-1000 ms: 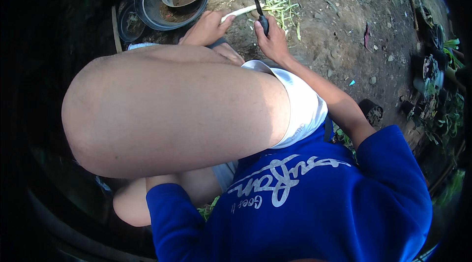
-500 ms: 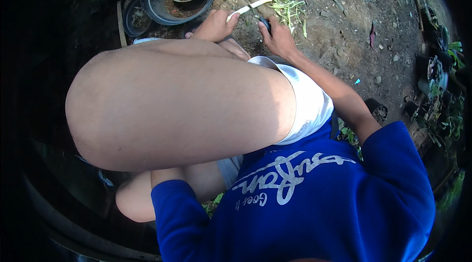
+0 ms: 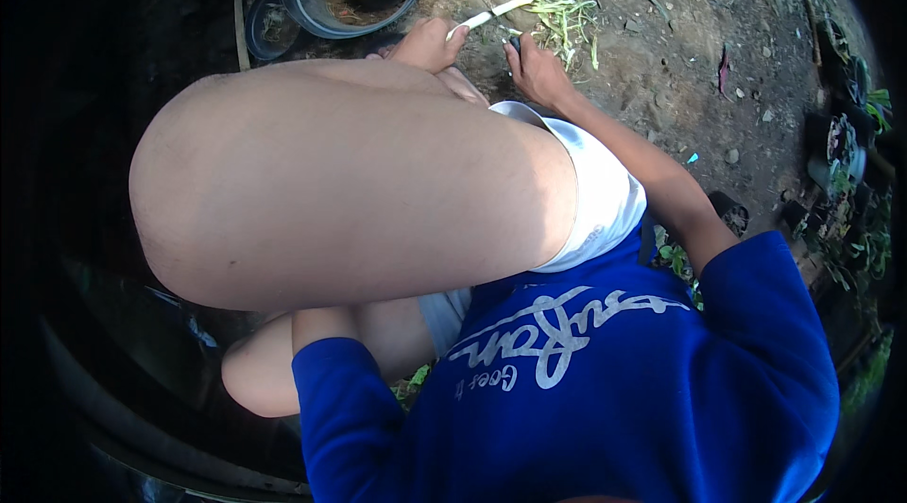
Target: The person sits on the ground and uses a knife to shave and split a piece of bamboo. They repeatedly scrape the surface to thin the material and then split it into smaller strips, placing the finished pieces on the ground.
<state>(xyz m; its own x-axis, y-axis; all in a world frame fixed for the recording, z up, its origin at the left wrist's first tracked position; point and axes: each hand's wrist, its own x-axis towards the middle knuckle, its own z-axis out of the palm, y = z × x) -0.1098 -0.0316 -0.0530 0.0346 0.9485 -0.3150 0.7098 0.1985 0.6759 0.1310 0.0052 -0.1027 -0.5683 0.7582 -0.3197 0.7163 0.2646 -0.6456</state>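
Our left hand [image 3: 430, 43] is closed around the stalk [image 3: 515, 5], our right hand [image 3: 543, 73] around the knife [image 3: 515, 45]. From our left fist the stalk's long axis runs forward and rightward to the shreds [image 3: 572, 19]; our right sits just beside it, on our side. The blade is too faint to place.

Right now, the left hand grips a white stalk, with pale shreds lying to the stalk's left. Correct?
Not quite: the head view shows the pale shreds lying to the right of the white stalk, which the left hand does grip.
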